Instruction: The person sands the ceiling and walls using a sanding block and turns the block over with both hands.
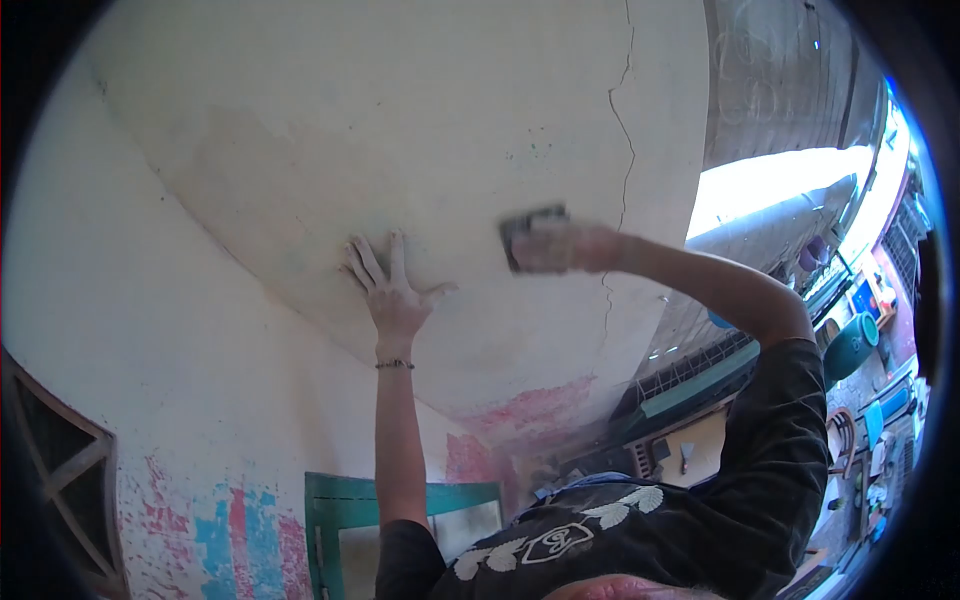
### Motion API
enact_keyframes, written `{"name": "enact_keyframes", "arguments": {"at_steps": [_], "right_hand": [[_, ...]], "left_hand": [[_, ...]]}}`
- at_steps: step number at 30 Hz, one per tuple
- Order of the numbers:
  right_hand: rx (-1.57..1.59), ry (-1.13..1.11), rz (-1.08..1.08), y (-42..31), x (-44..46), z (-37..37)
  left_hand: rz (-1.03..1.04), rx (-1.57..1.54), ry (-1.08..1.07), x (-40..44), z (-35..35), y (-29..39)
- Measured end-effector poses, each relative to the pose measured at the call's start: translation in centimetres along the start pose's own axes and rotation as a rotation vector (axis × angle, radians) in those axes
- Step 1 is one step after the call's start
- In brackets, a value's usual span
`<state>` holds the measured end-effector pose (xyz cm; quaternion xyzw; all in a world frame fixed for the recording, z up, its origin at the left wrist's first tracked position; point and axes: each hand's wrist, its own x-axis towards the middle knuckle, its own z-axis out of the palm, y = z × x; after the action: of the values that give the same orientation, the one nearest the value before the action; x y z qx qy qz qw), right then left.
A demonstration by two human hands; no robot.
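Note:
My left hand point(397, 297) lies against the pale plaster wall point(450, 130) with its fingers spread, holding nothing. A dark beaded bracelet point(394, 364) circles that wrist. To its right, my right hand point(567, 247) is smeared by motion and grips a dark, flat piece of sandpaper point(510, 245), held at the wall surface. The fingers partly cover the sandpaper, and its exact shape is blurred. A brownish damp-looking patch point(260, 165) stains the plaster up and left of my left hand. A long thin crack point(628, 140) runs down the wall near my right forearm.
A wall corner point(215, 240) runs diagonally on the left. Peeling pink and blue paint point(235, 535) covers the lower wall near a green-framed door point(325, 490). A brown lattice window point(65, 470) is at far left. A green barrel point(852, 345) and household clutter stand at right.

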<state>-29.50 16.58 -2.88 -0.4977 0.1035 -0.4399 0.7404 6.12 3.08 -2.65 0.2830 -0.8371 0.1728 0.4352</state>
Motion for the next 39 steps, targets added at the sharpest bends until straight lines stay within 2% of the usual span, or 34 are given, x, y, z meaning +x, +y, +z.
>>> {"name": "enact_keyframes", "arguments": {"at_steps": [1,2,4,5,6,7,9,11,14,16,18,20,21,23,25,27,29,31,35,37,39], "right_hand": [[-0.951,0.012,-0.004,2.1,-1.2,-0.5],[-1.172,-0.082,-0.007,0.8,-0.9,-1.1],[-2.149,-0.247,-0.284,-4.3,1.6,0.8],[-2.891,-0.287,-0.621,-10.7,3.6,5.0],[-3.148,-0.170,-0.607,-16.4,4.9,7.5],[-2.966,-0.069,-0.781,-22.1,6.0,10.5],[-2.704,0.458,-1.073,-29.5,7.4,17.1],[-2.663,0.505,-1.190,-31.0,9.0,18.7],[-2.598,0.591,-1.345,-31.8,10.3,19.4],[-2.530,0.593,-1.347,-31.3,10.3,19.5],[-2.529,0.617,-1.366,-30.9,10.4,19.4],[-2.610,0.649,-1.409,-30.9,10.4,19.3],[-2.583,0.617,-1.381,-31.0,10.4,19.2],[-2.573,0.619,-1.374,-30.9,10.2,19.3],[-2.583,0.611,-1.364,-30.7,10.2,19.5],[-2.590,0.609,-1.348,-30.3,10.4,19.6],[-2.580,0.609,-1.342,-29.9,10.4,19.9],[-2.570,0.607,-1.330,-29.5,10.2,20.0],[-2.551,0.623,-1.269,-28.0,9.0,17.7],[-2.823,0.443,-1.143,-26.1,7.4,13.0],[-2.868,0.315,-1.027,-20.4,6.6,11.2]], "left_hand": [[0.009,0.008,0.014,0.1,0.1,0.4],[0.020,0.028,0.041,0.9,0.1,0.4],[0.034,0.074,0.107,2.9,-0.7,0.1],[0.040,0.093,0.150,4.8,-1.2,0.1],[0.047,0.110,0.200,7.2,-1.8,0.2],[0.071,0.126,0.256,9.7,-2.7,0.4],[0.096,0.148,0.352,14.7,-4.6,0.6],[0.104,0.157,0.432,18.6,-5.9,0.7],[0.067,0.114,0.522,19.7,-5.2,2.3],[0.128,0.051,0.395,16.0,-2.5,4.0],[0.251,0.065,0.128,9.7,3.3,5.5],[0.515,0.155,0.018,3.1,7.4,7.1],[0.508,0.119,0.012,2.9,7.2,7.3],[0.506,0.043,0.014,3.7,6.8,7.5],[0.436,0.080,0.093,9.3,3.1,6.3],[0.270,0.119,0.222,16.2,-2.6,5.0],[0.253,0.097,0.449,22.5,-6.6,2.7],[0.247,0.117,0.525,26.1,-8.8,0.9],[0.249,0.146,0.547,26.2,-8.8,0.5],[0.295,0.121,0.485,24.2,-8.1,0.7],[0.325,0.122,0.432,23.2,-8.1,0.7]]}}
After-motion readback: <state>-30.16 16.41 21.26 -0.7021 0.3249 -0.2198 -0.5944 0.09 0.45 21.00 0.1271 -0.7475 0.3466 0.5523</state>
